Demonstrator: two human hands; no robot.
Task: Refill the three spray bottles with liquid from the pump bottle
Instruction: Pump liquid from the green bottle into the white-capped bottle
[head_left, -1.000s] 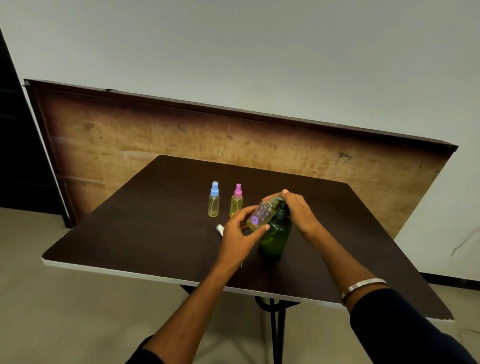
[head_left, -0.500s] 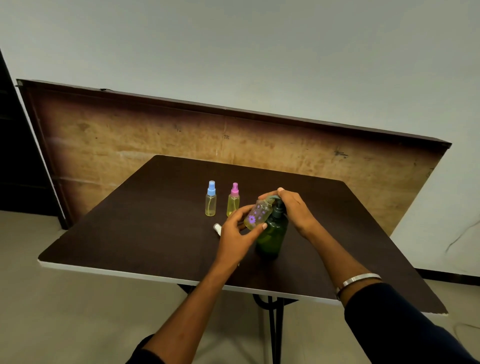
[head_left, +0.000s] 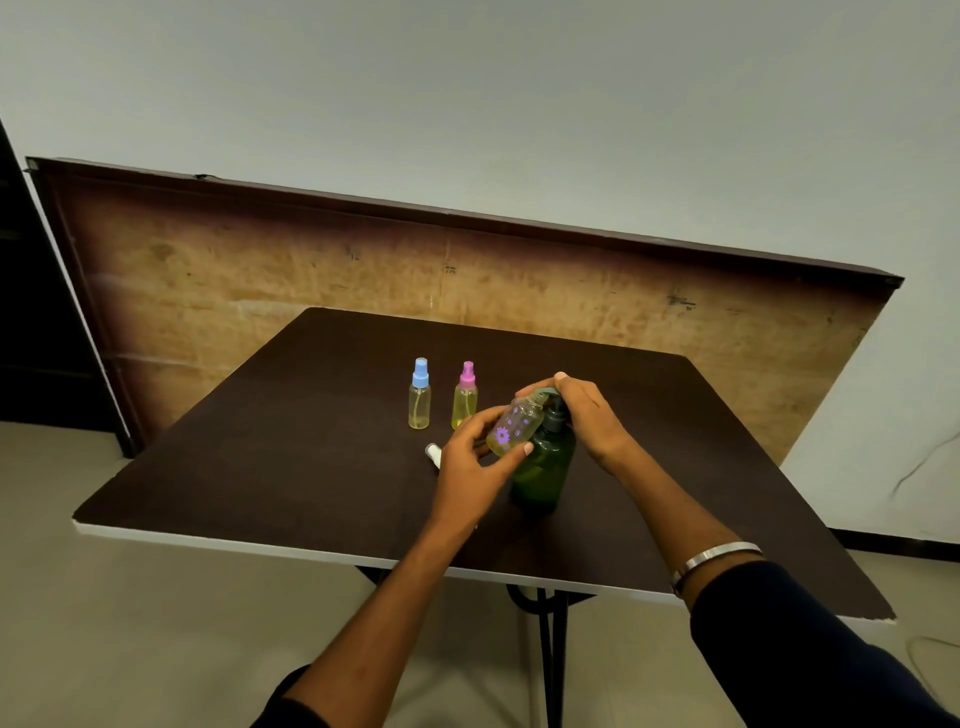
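two hands meet over the dark surface (head_left: 291, 467): the left hand (head_left: 470, 470) grips a small clear spray bottle with purple flower print (head_left: 514, 425), tilted with its open neck up against the spout of the green pump bottle (head_left: 545, 465), which stands upright just right of that hand. the right hand (head_left: 584, 415) is curled over the pump head, fingers wrapped on top. beyond the left hand stand a blue-capped spray bottle (head_left: 419, 395) and a pink-capped spray bottle (head_left: 465, 397), side by side and upright. a white cap (head_left: 432, 453) lies just left of the left hand.
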